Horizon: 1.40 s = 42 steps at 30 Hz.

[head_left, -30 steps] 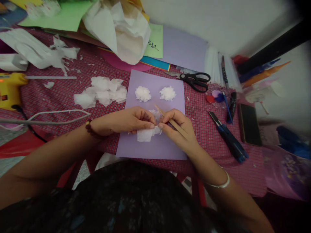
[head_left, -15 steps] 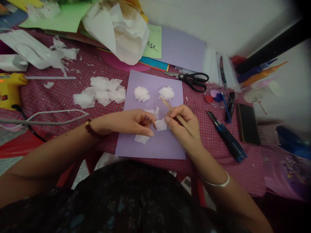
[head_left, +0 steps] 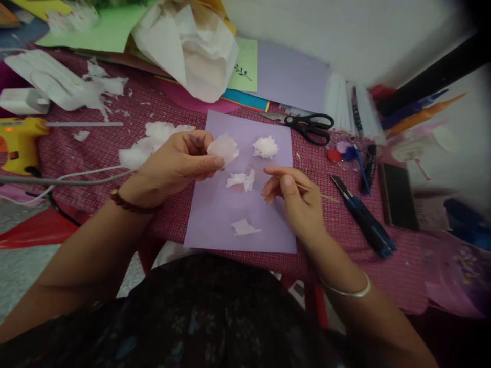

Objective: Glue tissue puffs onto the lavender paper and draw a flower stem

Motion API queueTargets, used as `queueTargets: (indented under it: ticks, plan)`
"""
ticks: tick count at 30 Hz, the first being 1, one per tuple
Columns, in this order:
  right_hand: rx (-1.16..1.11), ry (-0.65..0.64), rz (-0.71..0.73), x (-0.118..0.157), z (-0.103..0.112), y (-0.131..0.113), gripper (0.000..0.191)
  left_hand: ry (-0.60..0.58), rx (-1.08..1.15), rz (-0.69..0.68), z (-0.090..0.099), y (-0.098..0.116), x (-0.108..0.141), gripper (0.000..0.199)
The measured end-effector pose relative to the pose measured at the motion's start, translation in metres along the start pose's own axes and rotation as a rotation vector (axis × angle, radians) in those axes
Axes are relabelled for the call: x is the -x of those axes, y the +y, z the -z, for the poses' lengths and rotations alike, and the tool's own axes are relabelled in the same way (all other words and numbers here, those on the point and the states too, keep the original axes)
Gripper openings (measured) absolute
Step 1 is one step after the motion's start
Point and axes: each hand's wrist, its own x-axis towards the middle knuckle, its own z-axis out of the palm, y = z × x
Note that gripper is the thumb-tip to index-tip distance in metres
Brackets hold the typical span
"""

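My left hand [head_left: 184,156] pinches a thin white tissue paper piece [head_left: 222,147] between thumb and fingers, over the upper left of a purple paper sheet [head_left: 215,214]. The white ruffled flower there is largely hidden by it. In my right hand [head_left: 295,197], at the sheet's right edge, a thin wooden stick [head_left: 324,196] lies between thumb and fingers, crossing the palm. A second ruffled white flower [head_left: 265,147] sits at the upper right of the sheet. A crumpled tissue bit [head_left: 241,181] lies mid-sheet, and a flat tissue square [head_left: 244,227] lies nearer me.
Tissue pieces [head_left: 161,134] lie left, partly behind my hand. A yellow glue gun [head_left: 23,143] and its cables are farther left. Black scissors [head_left: 307,122] touch the sheet's upper right; a box cutter [head_left: 362,217] and dark phone-like slab [head_left: 399,197] lie right. Crumpled white paper [head_left: 192,51] stands behind.
My hands have parted. My left hand moved up and left and now holds tissue over the left flower. The stick in my right hand has turned, and the small tissue between my hands is gone from there.
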Motion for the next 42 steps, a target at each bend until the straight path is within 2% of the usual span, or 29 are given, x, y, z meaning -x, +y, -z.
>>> queueTargets:
  ticks: [3,6,9,11,15,18,21,28,42]
  plan:
    - [0.077,0.015,0.016,0.000,0.003,0.001,0.031,-0.095,-0.098,0.054,-0.002,0.002,0.001,0.019]
    - [0.119,0.041,0.013,0.000,0.006,0.001,0.031,-0.309,-0.311,0.153,-0.004,0.002,0.003,0.008]
    - [0.120,0.038,0.006,0.000,0.007,0.000,0.028,-0.531,-0.531,0.209,-0.004,-0.001,0.002,0.012]
    - [0.128,0.020,0.009,0.000,0.008,0.001,0.026,-0.571,-0.666,0.187,-0.004,-0.004,0.001,0.017]
    - [0.120,-0.018,0.019,0.002,0.006,0.000,0.025,-0.408,-0.813,0.128,-0.006,-0.007,-0.001,0.015]
    - [0.101,-0.039,0.018,0.004,0.005,-0.001,0.023,-0.298,-0.819,0.102,-0.010,-0.009,-0.002,0.011]
    - [0.096,-0.082,0.011,0.005,0.003,-0.002,0.021,-0.239,-0.821,0.074,-0.013,-0.012,-0.003,0.010]
    - [0.149,-0.183,0.023,0.005,0.003,0.000,0.019,-0.168,-0.825,0.034,-0.015,-0.020,-0.005,0.009]
    - [0.268,-0.191,0.028,0.002,0.001,0.005,0.020,-0.115,-0.825,-0.016,-0.016,-0.026,-0.007,0.012]
